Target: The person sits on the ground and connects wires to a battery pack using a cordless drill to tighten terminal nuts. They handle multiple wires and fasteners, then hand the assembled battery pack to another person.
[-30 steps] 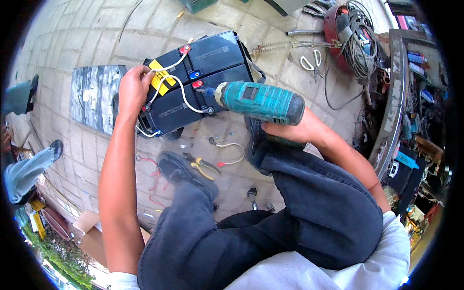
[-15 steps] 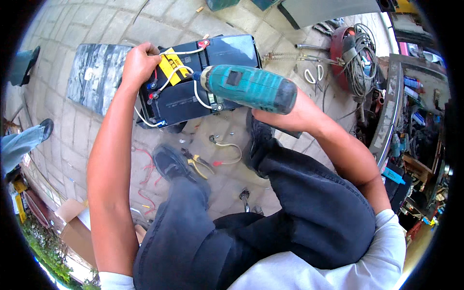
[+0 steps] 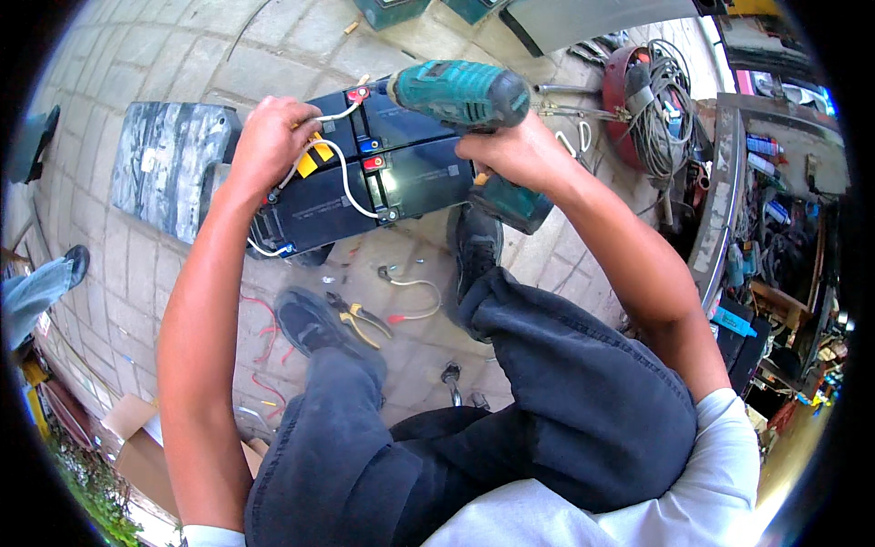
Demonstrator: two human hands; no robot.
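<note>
A pack of black batteries (image 3: 415, 169) with red and blue terminals and a yellow label lies in front of me. My right hand (image 3: 510, 150) is closed around the grip of a teal cordless drill (image 3: 456, 91). The drill's nose points left, close to the red terminal (image 3: 358, 94) at the pack's far edge; whether it touches cannot be made out. My left hand (image 3: 278, 137) is closed on a white cable (image 3: 339, 113) that runs to that terminal. Its fingertips partly hide the yellow label (image 3: 313, 157). A second white cable (image 3: 346, 182) arches over the pack to a near terminal.
Yellow-handled pliers (image 3: 358, 319), a short white cable with a red end (image 3: 428, 308) and red wire scraps (image 3: 264, 356) lie on the paving by my shoes. A grey-streaked box (image 3: 169, 164) stands left. Right are a red reel with cables (image 3: 629, 100) and a cluttered tool cabinet (image 3: 775, 246).
The drill has moved away from the middle of the pack to its far red terminal, turning so its battery base shows. The left hand remains at the white cable; the view has shifted slightly.
</note>
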